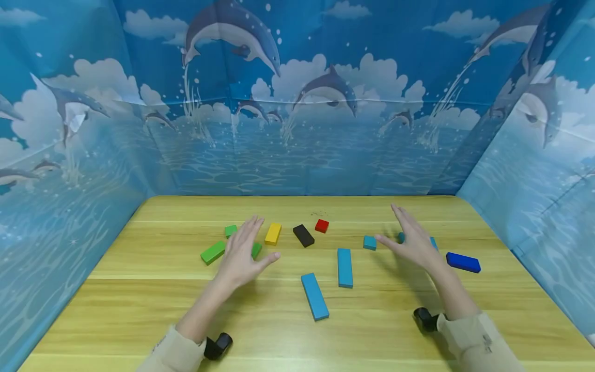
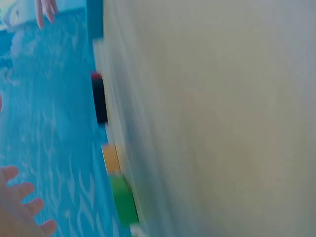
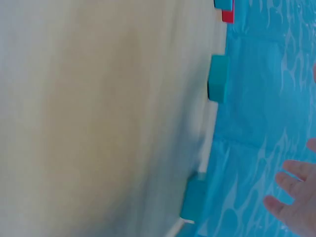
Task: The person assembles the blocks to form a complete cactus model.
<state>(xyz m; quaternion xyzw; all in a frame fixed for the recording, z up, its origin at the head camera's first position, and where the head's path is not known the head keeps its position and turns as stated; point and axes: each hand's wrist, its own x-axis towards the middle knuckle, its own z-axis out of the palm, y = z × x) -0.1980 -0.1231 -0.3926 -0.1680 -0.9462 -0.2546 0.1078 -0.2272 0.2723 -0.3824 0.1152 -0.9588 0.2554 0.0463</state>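
Green blocks (image 1: 213, 252) are scattered around the left hand (image 1: 241, 256), nearer the left edge of the table (image 1: 139, 310) than the right, while teal blocks (image 1: 370, 243) are set beside and partly behind the right hand (image 1: 411, 240), toward the right edge, where a dark blue block (image 1: 463, 262) is also found; nothing is grasped by either hand, both being held released with fingers extended and thumbs spread. Between the hands, a yellow block (image 1: 272, 234), a black block (image 1: 303, 235) and a red block (image 1: 322, 226) are placed nearer the back edge, and two light-blue blocks (image 1: 345, 268) are laid farther from it. The step in hand is judged to be a reach over the blocks; it is best done with neighbouring blocks left unbrushed, and any block is best pinched across its narrow width by thumb and fingertips. By the head view the whole layout is given, though some green and teal blocks are partly covered by the hands; by the blurred wrist views, both hands are shown raised off the table, a gap hardly judged from the head view
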